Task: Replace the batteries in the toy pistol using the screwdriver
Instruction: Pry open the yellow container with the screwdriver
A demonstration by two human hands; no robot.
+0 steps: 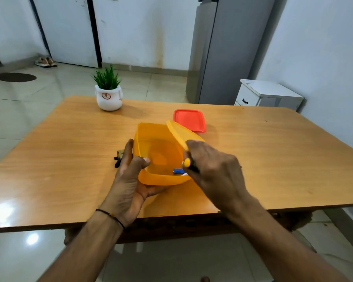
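An open orange plastic box (149, 178) stands on the wooden table (69, 159), near its front edge. My left hand (128, 180) grips the box by its near left corner, thumb over the rim. My right hand (214, 171) holds a screwdriver with a yellow and black handle (187, 162) and also holds the orange lid (181, 135) tilted up over the box's right side. A blue battery (178, 171) lies inside the box at its near right. The toy pistol (119, 156), dark with a tan part, lies left of the box, mostly hidden by my left hand.
A red lidded box (190, 120) sits just behind the orange one. A white pot with a green plant (108, 94) stands at the table's far left. Beyond the table are a grey fridge (222, 53) and a white cabinet (267, 94).
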